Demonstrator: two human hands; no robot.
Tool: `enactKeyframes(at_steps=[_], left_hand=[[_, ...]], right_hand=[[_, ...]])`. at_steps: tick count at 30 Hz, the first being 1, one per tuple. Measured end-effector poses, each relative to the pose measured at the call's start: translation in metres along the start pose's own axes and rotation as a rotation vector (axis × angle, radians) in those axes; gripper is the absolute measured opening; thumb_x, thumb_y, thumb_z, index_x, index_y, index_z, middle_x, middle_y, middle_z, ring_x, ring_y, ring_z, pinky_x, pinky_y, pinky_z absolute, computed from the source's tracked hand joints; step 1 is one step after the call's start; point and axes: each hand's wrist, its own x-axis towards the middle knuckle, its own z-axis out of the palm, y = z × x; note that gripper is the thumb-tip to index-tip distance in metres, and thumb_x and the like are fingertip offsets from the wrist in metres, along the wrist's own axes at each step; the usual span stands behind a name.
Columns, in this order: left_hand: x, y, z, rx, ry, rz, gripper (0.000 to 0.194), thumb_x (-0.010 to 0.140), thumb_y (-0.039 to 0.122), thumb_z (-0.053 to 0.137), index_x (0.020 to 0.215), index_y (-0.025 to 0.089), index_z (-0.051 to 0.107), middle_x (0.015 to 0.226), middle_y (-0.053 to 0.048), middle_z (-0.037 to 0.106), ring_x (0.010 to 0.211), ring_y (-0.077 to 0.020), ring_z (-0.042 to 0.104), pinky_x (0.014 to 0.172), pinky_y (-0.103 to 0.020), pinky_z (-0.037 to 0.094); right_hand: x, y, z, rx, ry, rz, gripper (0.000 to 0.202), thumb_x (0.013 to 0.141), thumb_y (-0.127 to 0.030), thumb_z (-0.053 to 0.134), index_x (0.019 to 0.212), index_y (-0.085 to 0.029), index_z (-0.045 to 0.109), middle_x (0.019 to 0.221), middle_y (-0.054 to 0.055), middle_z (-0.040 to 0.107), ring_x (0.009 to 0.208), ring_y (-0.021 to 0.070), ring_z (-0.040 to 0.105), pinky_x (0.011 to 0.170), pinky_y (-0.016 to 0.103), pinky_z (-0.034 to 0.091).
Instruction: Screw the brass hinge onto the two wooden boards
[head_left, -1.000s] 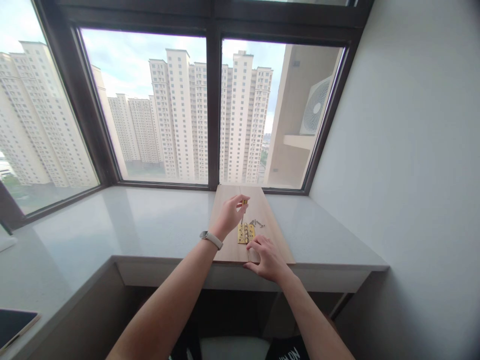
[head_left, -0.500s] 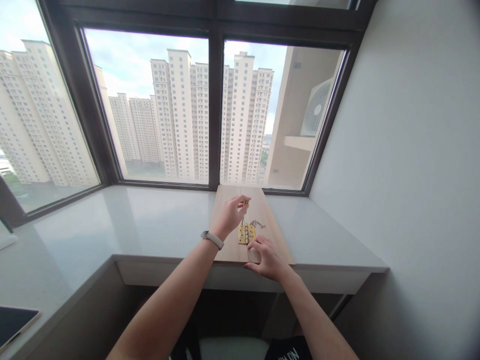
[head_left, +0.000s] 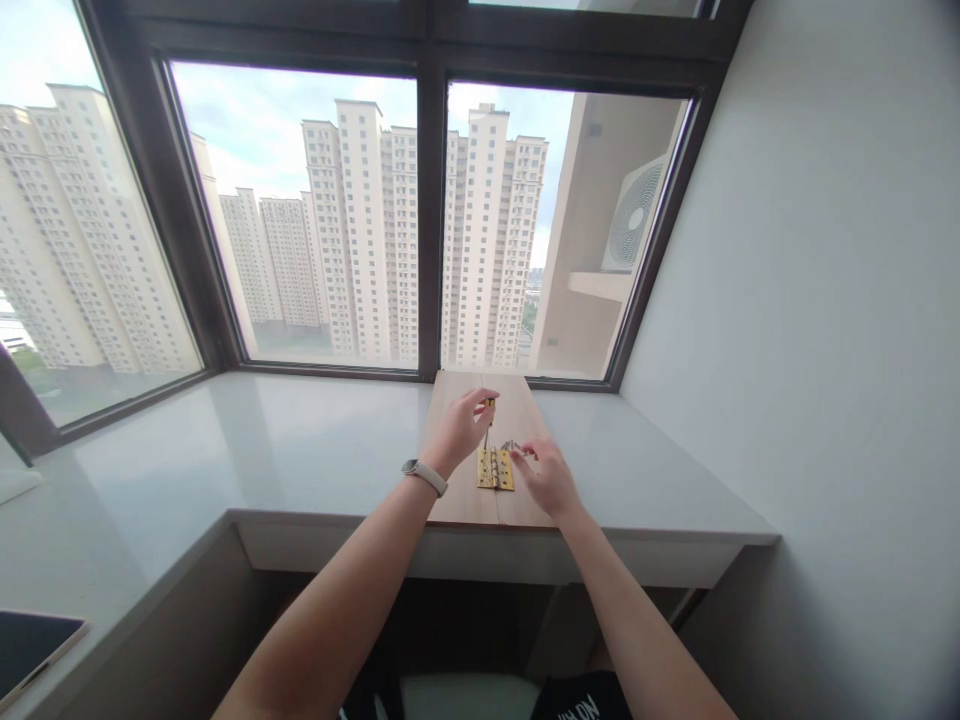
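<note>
My left hand (head_left: 461,430) is closed around the yellow-and-black handle of a screwdriver (head_left: 490,408). The screwdriver stands almost upright, its thin shaft pointing down at the upper left of a brass hinge (head_left: 496,470). The hinge lies spread flat over the seam of a pale wooden board (head_left: 465,506). Just to the right of the hinge, my right hand (head_left: 551,475) reaches low over the board, thumb and fingers slightly apart at a small pile of screws (head_left: 510,445). Part of the pile is hidden by these fingers.
Under the board is a white counter (head_left: 337,440) whose front edge faces me. Dark-framed windows (head_left: 431,200) rise behind it, and a white wall (head_left: 810,280) bounds the right side. A dark flat device (head_left: 34,645) rests at the far left.
My right hand has moved from the board's front edge up and away from me to the screws. My left hand and the screwdriver stay nearly in place.
</note>
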Motion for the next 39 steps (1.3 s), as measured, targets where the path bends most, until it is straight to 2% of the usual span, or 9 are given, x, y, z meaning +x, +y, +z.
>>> enactKeyframes(at_steps=[3,6,9,15,20,26,29,33,39], left_hand=[[0.0,-0.003,0.0,0.024,0.023,-0.017,0.021,0.092,0.023,0.064,0.112,0.024,0.069,0.111,-0.006,0.067,0.092,-0.016,0.069,0.081,-0.031,0.064],[0.001,-0.004,0.0,0.034,0.037,-0.028,0.022,0.093,0.021,0.062,0.114,0.024,0.07,0.104,-0.005,0.067,0.087,-0.0153,0.069,0.078,-0.03,0.064],[0.002,-0.003,-0.001,0.031,0.015,-0.017,0.028,0.096,0.017,0.056,0.12,0.026,0.068,0.106,-0.005,0.068,0.09,-0.0154,0.068,0.081,-0.031,0.064],[-0.002,-0.004,0.001,0.004,0.031,-0.018,0.026,0.096,0.022,0.058,0.12,0.025,0.068,0.11,-0.006,0.069,0.098,-0.0172,0.068,0.085,-0.033,0.064],[-0.004,-0.005,0.003,0.036,0.081,-0.025,0.022,0.096,0.026,0.059,0.116,0.024,0.07,0.104,-0.007,0.069,0.089,-0.017,0.069,0.079,-0.032,0.064],[-0.003,0.002,0.002,0.043,0.009,-0.027,0.025,0.1,0.026,0.053,0.122,0.025,0.066,0.1,-0.006,0.073,0.093,-0.0177,0.071,0.085,-0.035,0.063],[-0.003,0.001,0.003,0.025,0.026,-0.019,0.021,0.097,0.028,0.059,0.115,0.024,0.068,0.105,-0.006,0.071,0.096,-0.0179,0.07,0.085,-0.034,0.063],[-0.002,-0.003,0.005,0.036,0.071,-0.034,0.017,0.092,0.029,0.066,0.107,0.022,0.07,0.103,-0.006,0.069,0.084,-0.0155,0.069,0.077,-0.032,0.064],[-0.001,-0.007,0.001,0.05,0.032,-0.028,0.024,0.098,0.025,0.057,0.118,0.024,0.07,0.103,-0.006,0.073,0.089,-0.0174,0.071,0.083,-0.035,0.064]], right_hand=[[0.019,0.023,0.01,-0.138,0.0,0.101,0.047,0.102,-0.055,0.039,0.113,-0.019,0.066,0.117,0.013,0.066,0.114,0.0262,0.056,0.102,0.037,0.04],[0.029,0.043,0.02,-0.238,-0.111,0.149,0.054,0.102,-0.055,0.036,0.129,-0.017,0.063,0.133,0.013,0.062,0.126,0.0264,0.052,0.107,0.036,0.036],[0.029,0.052,0.028,-0.281,-0.196,0.188,0.058,0.104,-0.057,0.03,0.132,-0.018,0.062,0.138,0.012,0.061,0.128,0.0246,0.051,0.107,0.033,0.035],[0.022,0.048,0.033,-0.316,-0.181,0.159,0.057,0.105,-0.055,0.025,0.114,-0.02,0.069,0.122,0.012,0.067,0.116,0.025,0.057,0.097,0.034,0.039],[0.021,0.043,0.031,-0.319,-0.17,0.149,0.053,0.105,-0.052,0.027,0.111,-0.021,0.069,0.117,0.012,0.068,0.114,0.0257,0.057,0.096,0.035,0.039],[0.02,0.04,0.029,-0.333,-0.163,0.147,0.052,0.105,-0.052,0.028,0.108,-0.02,0.069,0.114,0.013,0.068,0.111,0.0254,0.058,0.095,0.034,0.039],[0.02,0.04,0.03,-0.336,-0.16,0.149,0.052,0.105,-0.052,0.028,0.109,-0.021,0.069,0.114,0.012,0.068,0.111,0.025,0.058,0.094,0.034,0.039],[0.019,0.042,0.031,-0.341,-0.145,0.129,0.053,0.106,-0.052,0.026,0.109,-0.02,0.069,0.114,0.012,0.067,0.111,0.0252,0.058,0.093,0.035,0.039],[0.019,0.043,0.031,-0.33,-0.145,0.137,0.054,0.105,-0.054,0.027,0.107,-0.02,0.069,0.112,0.012,0.068,0.11,0.0247,0.059,0.093,0.034,0.039]])
